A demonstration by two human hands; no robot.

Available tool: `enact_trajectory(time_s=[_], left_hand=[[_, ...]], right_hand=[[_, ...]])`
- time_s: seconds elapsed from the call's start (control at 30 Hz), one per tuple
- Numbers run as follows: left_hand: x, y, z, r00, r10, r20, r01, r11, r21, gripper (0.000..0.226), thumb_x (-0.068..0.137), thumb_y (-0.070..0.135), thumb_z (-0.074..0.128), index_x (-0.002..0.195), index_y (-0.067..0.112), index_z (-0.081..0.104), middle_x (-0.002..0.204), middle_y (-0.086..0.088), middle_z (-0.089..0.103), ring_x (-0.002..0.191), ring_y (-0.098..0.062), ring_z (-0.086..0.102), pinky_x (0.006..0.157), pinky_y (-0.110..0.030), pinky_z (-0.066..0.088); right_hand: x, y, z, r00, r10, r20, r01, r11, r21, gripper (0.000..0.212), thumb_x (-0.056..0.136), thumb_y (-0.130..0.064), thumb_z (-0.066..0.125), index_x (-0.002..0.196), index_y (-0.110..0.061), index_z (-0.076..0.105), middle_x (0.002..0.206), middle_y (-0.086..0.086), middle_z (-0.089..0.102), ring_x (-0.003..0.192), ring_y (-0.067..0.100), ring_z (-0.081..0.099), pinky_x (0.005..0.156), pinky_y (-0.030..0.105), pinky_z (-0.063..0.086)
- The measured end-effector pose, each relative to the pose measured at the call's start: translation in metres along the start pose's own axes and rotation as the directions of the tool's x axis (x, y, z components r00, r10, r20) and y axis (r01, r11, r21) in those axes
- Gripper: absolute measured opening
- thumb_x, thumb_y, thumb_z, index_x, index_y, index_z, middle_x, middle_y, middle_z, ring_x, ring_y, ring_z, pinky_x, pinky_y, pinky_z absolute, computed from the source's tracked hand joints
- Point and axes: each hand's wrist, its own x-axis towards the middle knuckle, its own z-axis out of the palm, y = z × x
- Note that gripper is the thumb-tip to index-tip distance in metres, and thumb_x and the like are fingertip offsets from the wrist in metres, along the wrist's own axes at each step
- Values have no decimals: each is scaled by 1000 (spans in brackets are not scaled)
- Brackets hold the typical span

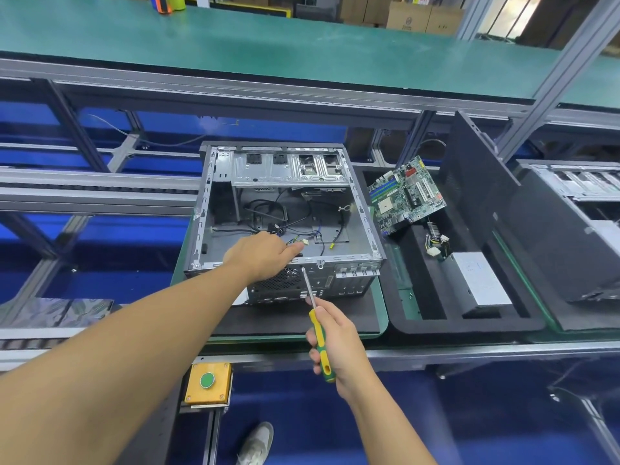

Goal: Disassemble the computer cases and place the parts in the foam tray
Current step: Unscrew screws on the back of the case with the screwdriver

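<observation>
Computer case [285, 209]: side open, loose wires [268, 213] inside, lying on a dark mat at mid-bench, just left of the black foam tray [469, 325]. The tray holds a circuit board [407, 196] propped at a tilt and a grey power supply [481, 283]. Left hand [265, 253] reaches over the case's near wall among the wires, grip not discernible; right hand [339, 347] clasps a yellow-green screwdriver [317, 330], tip at the case's rear wall.
</observation>
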Motion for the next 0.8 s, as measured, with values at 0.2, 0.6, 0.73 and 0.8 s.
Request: enact_trajectory(time_s=[0.2, 0.6, 0.73, 0.8], left_hand=[[0, 0, 0, 1000, -5, 1, 5, 1000, 7, 77, 94, 74, 18, 53, 13, 38, 54, -3, 47, 54, -21, 51, 58, -35, 41], [0, 0, 1, 1000, 5, -5, -5, 1000, 5, 77, 94, 75, 17, 52, 14, 39, 54, -1, 46, 53, -20, 49, 57, -35, 39], [1, -1, 1, 1000, 15, -1, -15, 1000, 0, 77, 93, 76, 16, 52, 15, 39, 55, -1, 47, 55, -20, 50, 60, -36, 41], [1, -2, 1, 1000, 14, -2, -14, 1000, -8, 77, 92, 77, 16, 51, 16, 38, 54, -1, 47, 55, -20, 50, 58, -35, 39]], right_hand=[[-2, 14, 19, 976, -150, -157, 110, 964, -241, 30, 103, -41, 42, 126, -52, 56, 68, -12, 56, 58, 18, 49, 48, 32, 47], [4, -1, 17, 999, 6, 41, -13, 987, 162, 24, 103, -33, 50, 119, -24, 66, 63, 2, 50, 43, 19, 42, 42, 26, 39], [7, -7, 9, 968, 85, 237, -160, 935, 317, 36, 101, -30, 47, 125, -6, 61, 65, 5, 47, 45, 18, 40, 40, 27, 38], [9, -9, 5, 926, 117, 358, -260, 886, 385, 47, 99, -30, 40, 130, 1, 55, 69, 7, 46, 49, 19, 41, 42, 29, 40]])
